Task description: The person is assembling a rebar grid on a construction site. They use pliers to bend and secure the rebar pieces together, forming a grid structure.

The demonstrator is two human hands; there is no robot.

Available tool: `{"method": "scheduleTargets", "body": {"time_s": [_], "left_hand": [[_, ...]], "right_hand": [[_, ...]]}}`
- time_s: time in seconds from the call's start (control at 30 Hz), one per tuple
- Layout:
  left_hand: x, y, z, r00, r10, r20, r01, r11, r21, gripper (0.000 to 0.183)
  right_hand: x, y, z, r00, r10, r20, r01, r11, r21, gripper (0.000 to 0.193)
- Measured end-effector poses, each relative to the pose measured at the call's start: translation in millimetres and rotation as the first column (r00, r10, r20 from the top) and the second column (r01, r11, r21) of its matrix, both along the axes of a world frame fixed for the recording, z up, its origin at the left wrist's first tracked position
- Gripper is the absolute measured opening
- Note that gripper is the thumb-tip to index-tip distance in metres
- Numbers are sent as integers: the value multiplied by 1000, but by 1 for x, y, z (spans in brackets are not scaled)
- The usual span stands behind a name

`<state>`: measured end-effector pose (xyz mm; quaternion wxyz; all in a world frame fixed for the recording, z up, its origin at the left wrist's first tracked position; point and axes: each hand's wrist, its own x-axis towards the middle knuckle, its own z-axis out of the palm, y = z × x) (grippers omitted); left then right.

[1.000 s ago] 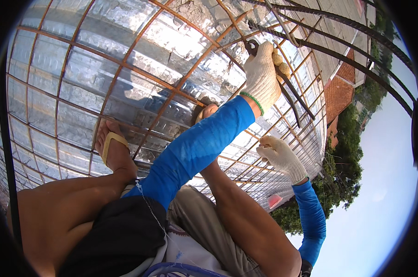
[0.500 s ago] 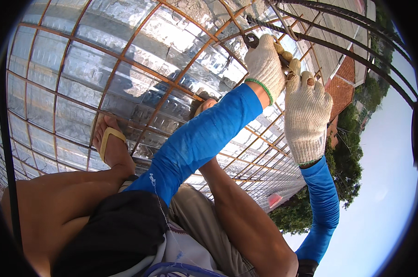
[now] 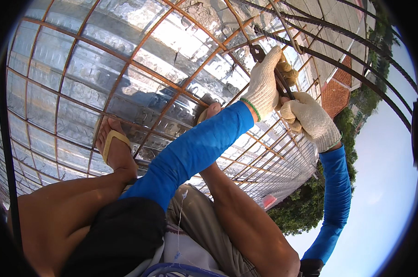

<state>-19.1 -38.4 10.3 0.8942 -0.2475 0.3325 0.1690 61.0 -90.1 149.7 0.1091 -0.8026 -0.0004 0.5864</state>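
My left hand (image 3: pixel 265 81), in a knitted white glove with a green cuff, is wrapped round a pair of dark metal pincers (image 3: pixel 282 82). Their head points up and left, against the crossing of rusty mesh bars. At the lower end of the handles, my right hand (image 3: pixel 312 119) has its gloved fingers curled around them. Some of its fingertips are hidden. Rusty steel mesh (image 3: pixel 183 87) spreads beneath both hands, and the pincers' jaws lie close to one of its bars; whether they grip it, I cannot tell.
Thick ribbed rebars (image 3: pixel 356 69) arch across the upper right, close to my hands. Shiny corrugated metal decking (image 3: pixel 86 60) lies under the mesh, where my sandalled foot (image 3: pixel 114 145) stands. Trees (image 3: pixel 306 203) and a tiled roof (image 3: pixel 336 94) appear beyond.
My right hand has turned and lowered, its fingers now curled round the handles' lower end. My left hand and the pincers have shifted slightly down, and more of the handles shows.
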Motion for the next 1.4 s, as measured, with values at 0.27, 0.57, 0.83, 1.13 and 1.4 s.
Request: {"method": "scheduleTargets", "body": {"time_s": [0.27,0.57,0.83,1.13,1.4], "left_hand": [[0,-1,-3,998,-1,-56,3,999,36,25],[7,4,6,991,-5,-132,11,999,44,26],[-3,-1,-1,999,32,-23,-31,999,33,33],[21,3,10,909,-234,-345,265,963,46,46],[15,5,20,869,-257,-424,322,943,88,61]], "right_hand": [[-22,-14,-3,716,601,355,-625,779,-59,33],[-63,-35,-31,-412,773,481,-549,210,-809,30],[-44,-6,-1,256,842,475,-829,444,-340,34],[-20,0,6,842,500,204,-489,866,-103,38],[-30,7,4,402,884,238,-783,467,-412,41]]}}
